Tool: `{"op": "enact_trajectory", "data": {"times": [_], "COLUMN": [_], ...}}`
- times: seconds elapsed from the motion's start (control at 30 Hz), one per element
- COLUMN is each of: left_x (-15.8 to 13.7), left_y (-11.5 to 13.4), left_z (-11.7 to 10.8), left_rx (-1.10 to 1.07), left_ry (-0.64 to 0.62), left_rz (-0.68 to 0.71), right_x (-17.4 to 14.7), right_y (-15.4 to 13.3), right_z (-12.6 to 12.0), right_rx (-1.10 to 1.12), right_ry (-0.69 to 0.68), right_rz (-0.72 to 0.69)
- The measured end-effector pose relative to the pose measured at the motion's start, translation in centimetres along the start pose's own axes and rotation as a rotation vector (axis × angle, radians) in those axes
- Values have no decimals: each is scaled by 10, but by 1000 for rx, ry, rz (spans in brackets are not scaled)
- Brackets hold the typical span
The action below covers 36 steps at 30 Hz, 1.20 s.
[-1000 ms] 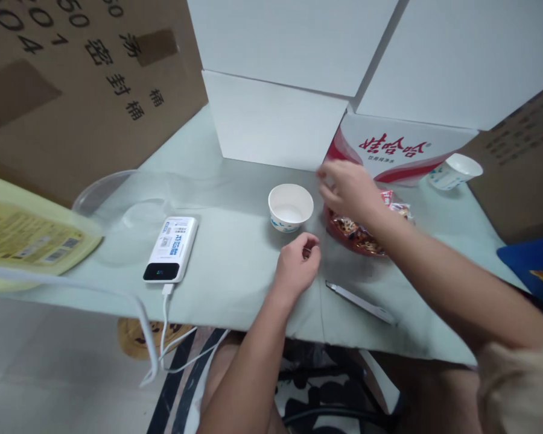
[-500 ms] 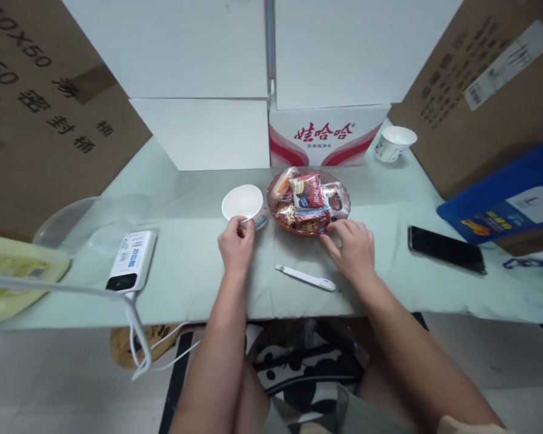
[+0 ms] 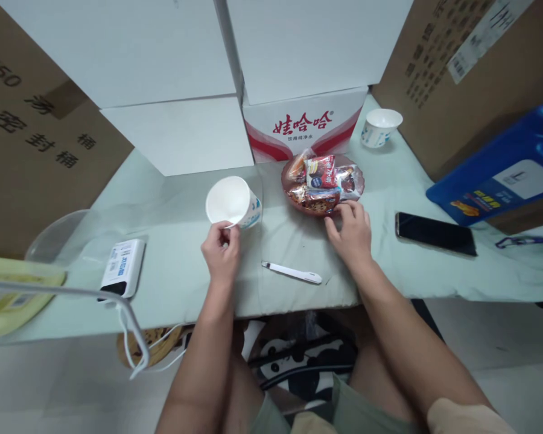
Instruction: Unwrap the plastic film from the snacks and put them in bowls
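Observation:
My left hand pinches the near rim of a white paper cup with blue print, which stands on the table. My right hand grips the near right rim of a reddish-brown, see-through dish, its thumb and fingers closed at the edge. Heaped in the dish are several wrapped snacks, among them a red packet and a cookie packet. A gap separates cup and dish. Between my hands, nearer me, lies a white utility knife.
A second paper cup stands back right. A black phone and a blue jug are at right. A white power bank with cable lies left, by a yellow container. White cartons and brown boxes wall in the table.
My right hand has slid the dish of snacks to the right, widening its gap from the cup. The left hand keeps its pinch on the cup. My head view has turned slightly.

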<state>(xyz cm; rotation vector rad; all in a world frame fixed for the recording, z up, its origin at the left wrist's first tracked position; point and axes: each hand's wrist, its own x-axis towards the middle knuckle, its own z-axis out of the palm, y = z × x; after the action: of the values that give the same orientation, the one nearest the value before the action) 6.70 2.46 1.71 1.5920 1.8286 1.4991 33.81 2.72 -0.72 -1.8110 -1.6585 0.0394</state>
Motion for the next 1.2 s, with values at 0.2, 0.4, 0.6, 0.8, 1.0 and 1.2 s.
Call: {"op": "enact_trajectory", "data": {"times": [0.2,0.4,0.6,0.8,1.0,1.2], "left_x": [-8,-19,-17,9,26,20], "left_y": [9,1,5,-15,-20,-7], "left_z": [-20,-17,6,23,23,16], "left_rx": [-163,-33,-146,241,329,387], "left_ry": [305,161,-390,-63,-223,-53], "left_rz": [167,222,308,56,-149,-118], "right_x": [2,0,4,4,-12,-26], "right_y": [-38,-71,-59,-37,-36,-29], "right_z": [28,42,32,36,23,12], "right_rx": [172,647,528,144,104,199], "right_ry": [-264,-474,-316,-132,-75,-16], "right_rz": [-250,-429,-359,44,-16,-66]}}
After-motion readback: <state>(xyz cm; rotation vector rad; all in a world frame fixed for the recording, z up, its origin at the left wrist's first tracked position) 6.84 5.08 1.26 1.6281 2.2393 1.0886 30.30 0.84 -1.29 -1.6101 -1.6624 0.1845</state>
